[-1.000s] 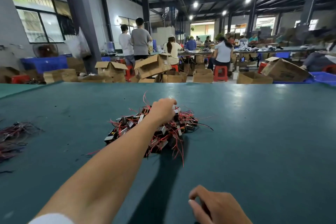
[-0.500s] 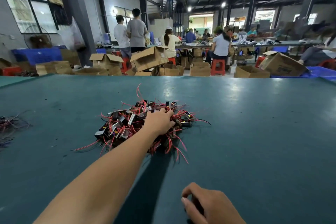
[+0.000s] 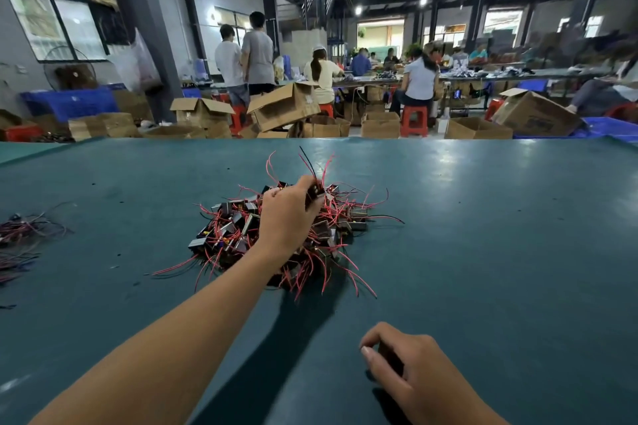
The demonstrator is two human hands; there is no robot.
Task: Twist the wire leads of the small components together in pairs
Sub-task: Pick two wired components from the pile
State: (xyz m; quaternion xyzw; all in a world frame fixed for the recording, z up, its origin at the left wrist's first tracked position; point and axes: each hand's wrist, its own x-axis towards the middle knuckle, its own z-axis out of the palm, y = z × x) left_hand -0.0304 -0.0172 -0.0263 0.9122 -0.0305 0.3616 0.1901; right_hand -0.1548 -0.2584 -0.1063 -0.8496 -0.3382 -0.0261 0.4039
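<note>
Red and black leads rise above the left hand (image 3: 288, 214), whose curled fingers grip one small dark component (image 3: 316, 190) over the pile of components (image 3: 276, 235). Bare green table (image 3: 483, 235) extends beyond to its far edge. Nearer, the right hand (image 3: 411, 376) rests with fingers curled; whether it holds anything cannot be told.

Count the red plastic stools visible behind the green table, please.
4 plainly: one beside the standing people, one under the seated worker in yellow, one under the worker in white, one further right. Boxes may hide others.
</note>
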